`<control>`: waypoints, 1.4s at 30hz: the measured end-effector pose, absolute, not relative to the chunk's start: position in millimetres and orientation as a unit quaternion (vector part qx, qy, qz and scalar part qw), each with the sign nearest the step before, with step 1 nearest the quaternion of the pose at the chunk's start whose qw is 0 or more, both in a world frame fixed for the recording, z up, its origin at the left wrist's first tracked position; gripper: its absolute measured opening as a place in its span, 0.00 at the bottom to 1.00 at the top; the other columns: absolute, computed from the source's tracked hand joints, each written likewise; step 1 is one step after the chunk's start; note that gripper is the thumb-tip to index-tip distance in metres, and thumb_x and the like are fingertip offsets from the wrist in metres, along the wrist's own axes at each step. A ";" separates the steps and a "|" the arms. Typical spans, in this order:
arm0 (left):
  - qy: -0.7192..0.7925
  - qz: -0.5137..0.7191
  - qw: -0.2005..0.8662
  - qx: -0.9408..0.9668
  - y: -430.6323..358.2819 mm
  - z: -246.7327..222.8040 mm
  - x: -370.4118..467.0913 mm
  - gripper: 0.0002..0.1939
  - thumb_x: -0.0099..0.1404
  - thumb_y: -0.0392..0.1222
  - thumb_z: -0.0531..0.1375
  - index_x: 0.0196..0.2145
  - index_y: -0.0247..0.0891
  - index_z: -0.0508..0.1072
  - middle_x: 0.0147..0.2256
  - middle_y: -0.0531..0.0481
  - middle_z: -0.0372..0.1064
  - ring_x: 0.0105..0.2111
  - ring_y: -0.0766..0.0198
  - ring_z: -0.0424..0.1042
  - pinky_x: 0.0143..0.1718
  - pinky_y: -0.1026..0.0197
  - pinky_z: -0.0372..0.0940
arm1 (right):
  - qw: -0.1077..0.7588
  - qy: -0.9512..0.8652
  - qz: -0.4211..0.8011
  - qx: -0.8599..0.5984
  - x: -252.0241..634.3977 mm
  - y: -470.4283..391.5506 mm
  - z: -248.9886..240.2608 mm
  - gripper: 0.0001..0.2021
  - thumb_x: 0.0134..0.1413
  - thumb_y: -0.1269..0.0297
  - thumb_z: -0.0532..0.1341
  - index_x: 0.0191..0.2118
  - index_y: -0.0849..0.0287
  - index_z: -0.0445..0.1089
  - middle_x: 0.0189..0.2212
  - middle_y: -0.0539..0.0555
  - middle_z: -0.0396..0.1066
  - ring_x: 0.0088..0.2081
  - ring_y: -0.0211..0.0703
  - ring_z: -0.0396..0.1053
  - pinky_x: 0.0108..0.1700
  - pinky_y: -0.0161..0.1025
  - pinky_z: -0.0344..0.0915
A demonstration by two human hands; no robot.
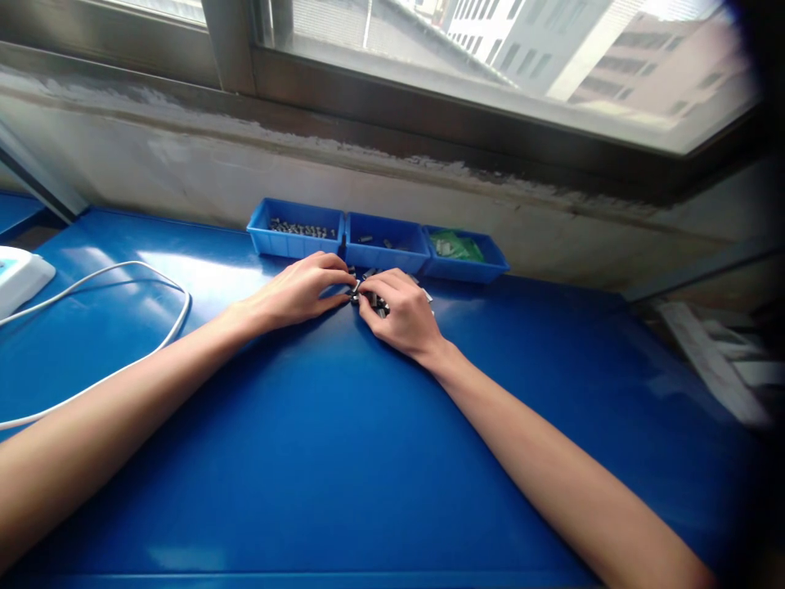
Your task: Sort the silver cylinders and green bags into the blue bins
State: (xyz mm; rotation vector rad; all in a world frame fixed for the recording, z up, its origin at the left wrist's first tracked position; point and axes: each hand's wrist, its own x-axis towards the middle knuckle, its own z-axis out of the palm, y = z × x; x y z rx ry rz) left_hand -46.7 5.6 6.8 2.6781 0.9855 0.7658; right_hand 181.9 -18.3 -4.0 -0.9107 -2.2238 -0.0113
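My left hand point(307, 288) and my right hand point(401, 311) meet over the blue table, fingertips almost touching. Between them is a small metal part point(356, 288), silver and dark, too small to name more exactly. The thumb and fingers of each hand close in on it from either side. Under and behind my right hand lies a loose pile of small metal parts point(381, 307), silvery and dark, partly hidden by the fingers. A few lighter pieces point(428, 296) show past the right knuckles.
Behind the hands stand three joined blue bins: the left bin point(294, 243) holds many small metal parts, the middle bin point(386, 255) a few, the right bin point(472, 268) a green bag point(455, 245). A white cable point(184, 307) and white device point(21, 278) lie left. A window is behind.
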 end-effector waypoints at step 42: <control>0.372 0.547 0.587 0.467 15.7 5.2 -47.0 0.20 0.51 0.53 0.77 0.30 0.35 0.80 0.27 0.51 0.72 0.27 0.70 0.67 0.31 0.67 0.63 | 0.283 -0.872 -0.054 -0.395 178.0 -24.7 1.3 0.16 0.65 0.65 0.61 0.55 0.59 0.76 0.57 0.57 0.76 0.57 0.59 0.66 0.57 0.56 0.66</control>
